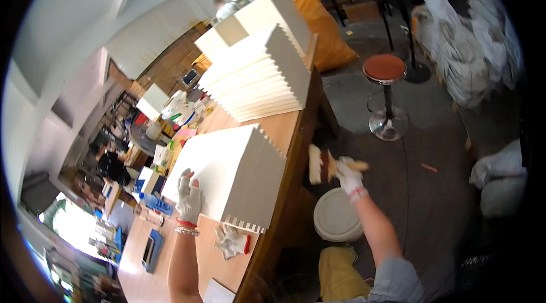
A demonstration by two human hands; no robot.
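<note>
There is one wide brush (322, 165), and it is beside the edge of the worktop (213, 263), near one round white tub (337, 215). The fingers of the gloved right hand (348, 173) are clamped on its handle; the bristles are to the left of them. One near stack of white sheets (219, 161) stands on the worktop. The gloved left hand (189, 198) is at its left side, fingers somewhat apart; whether they touch, I cannot tell. One loose glove (231, 241) lies beside this stack.
</note>
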